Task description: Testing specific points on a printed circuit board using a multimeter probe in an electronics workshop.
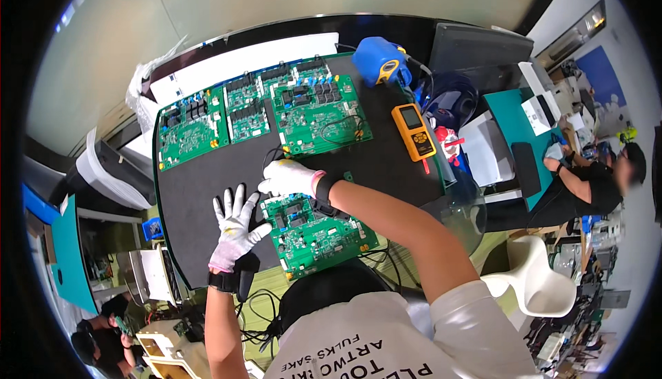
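Observation:
My left hand (pixel 238 231), in a white glove, lies with its fingers spread over the dark mat, to the left of the nearest green circuit board (pixel 317 234). It holds nothing. My right hand (pixel 293 177), gloved too, is closed above that board's far left corner, and my right forearm crosses over the board. A thin black cable (pixel 265 161) curves beside the right fingers; whether they grip it is hidden. Just beyond the right hand lies a large green circuit board (pixel 321 113) with a loop of wire on it.
More boards lie at the back left, among them a wide one (pixel 193 131) and a smaller one (pixel 248 120). A yellow handheld meter (pixel 414 132) and a blue device (pixel 379 60) are at the right. Loose cables (pixel 258 324) hang below the table. People work at both sides.

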### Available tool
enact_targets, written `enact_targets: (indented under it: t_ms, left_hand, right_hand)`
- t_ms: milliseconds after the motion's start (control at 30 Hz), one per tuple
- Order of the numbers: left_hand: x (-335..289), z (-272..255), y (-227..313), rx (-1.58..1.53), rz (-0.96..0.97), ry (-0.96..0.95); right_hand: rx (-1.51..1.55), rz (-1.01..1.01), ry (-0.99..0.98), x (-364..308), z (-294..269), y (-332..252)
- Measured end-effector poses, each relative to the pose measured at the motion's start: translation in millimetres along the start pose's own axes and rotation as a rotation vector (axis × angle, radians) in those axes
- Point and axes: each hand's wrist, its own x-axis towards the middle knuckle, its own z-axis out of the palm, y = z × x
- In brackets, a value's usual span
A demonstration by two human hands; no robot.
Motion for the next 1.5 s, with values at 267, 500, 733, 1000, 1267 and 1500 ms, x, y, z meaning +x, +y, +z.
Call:
enact_targets:
  t_ms: [267, 500, 733, 1000, 1267, 1500]
  left_hand:
    - [-1, 2, -2, 0.028, -0.010, 0.013]
    - [-2, 4, -4, 0.034, 0.003, 0.007]
    - [-2, 12, -8, 0.040, 0.010, 0.050]
    - [-1, 9, -7, 0.045, 0.006, 0.027]
    - [-2, 11, -8, 0.046, 0.006, 0.061]
    - [-2, 12, -8, 0.048, -0.001, 0.044]
  right_hand:
    - [-0.215, -0.298, 0.084, 10, 7, 11]
    - [-0.056, 0.027, -0.026, -6, -5, -11]
    - [0.052, 0.081, -0.050, -8, -8, -15]
    - [0.110, 0.096, -0.092, -5, -10, -12]
    - [0.093, 0.068, -0.084, -3, -6, -7]
    - [0.101, 0.050, -0.110, -7, -10, -9]
